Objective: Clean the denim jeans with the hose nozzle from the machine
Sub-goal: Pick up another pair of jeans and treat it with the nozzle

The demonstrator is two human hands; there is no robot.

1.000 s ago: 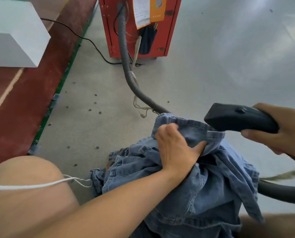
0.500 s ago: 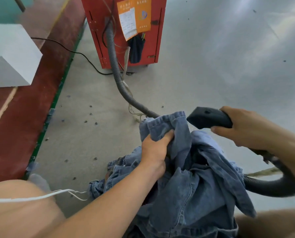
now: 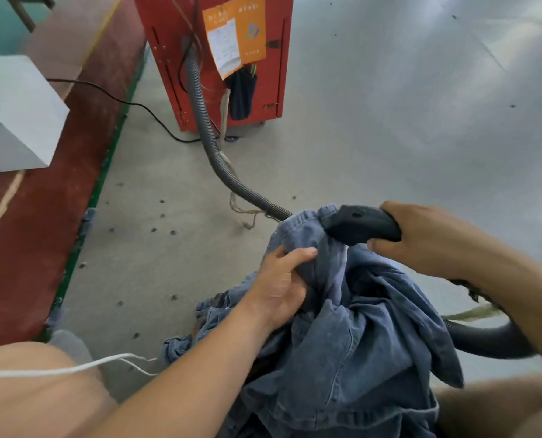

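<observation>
Under the left hand (image 3: 280, 287) lies soft, faded denim jeans (image 3: 352, 343); the right hand (image 3: 421, 238) wraps a matt black plastic nozzle (image 3: 358, 226), beyond it a ribbed grey hose (image 3: 206, 134).

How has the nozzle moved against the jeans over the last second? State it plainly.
Yes. The nozzle, gripped by the right hand, has closed leftward onto the raised fold of the jeans held by the left hand; its tip now meets the denim.

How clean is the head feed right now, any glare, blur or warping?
Head view: broad glare on the grey floor at upper right; the red machine leans from wide-angle distortion; the blue denim jeans and black hose nozzle are slightly soft.
</observation>
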